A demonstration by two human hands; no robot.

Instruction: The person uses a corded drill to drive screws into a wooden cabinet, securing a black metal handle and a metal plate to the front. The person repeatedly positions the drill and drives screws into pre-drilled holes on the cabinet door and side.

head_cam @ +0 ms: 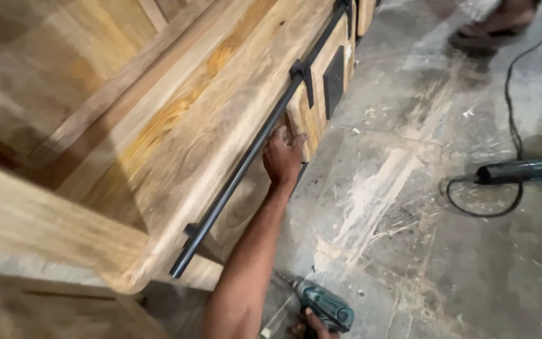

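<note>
A wooden sliding door panel [308, 116] is gripped at its lower edge by the left hand [281, 155], the fingers being curled around the edge of the board. The panel is hung by black metal brackets from a black rail [255, 150], which runs just above the left hand along the front of a wooden cabinet [177, 119]. A dark square plate [333, 81] is seen on the face of the panel, beyond the left hand.

A green power drill [327, 306] is held low down by the right hand [312, 326], near the elbow of the left arm; only part of this hand is shown at the bottom edge, so the grip is probably closed on the handle, though the fingers cannot be made out fully. The drill's bit is pointed up and away from the right hand, toward the cabinet's underside.

On the dusty concrete floor [409, 207], well to the right of both hands, a second green power tool [525, 169] is laid with its black cable [509, 94] trailing away. Another person's foot [490, 28] is seen far beyond it.
</note>
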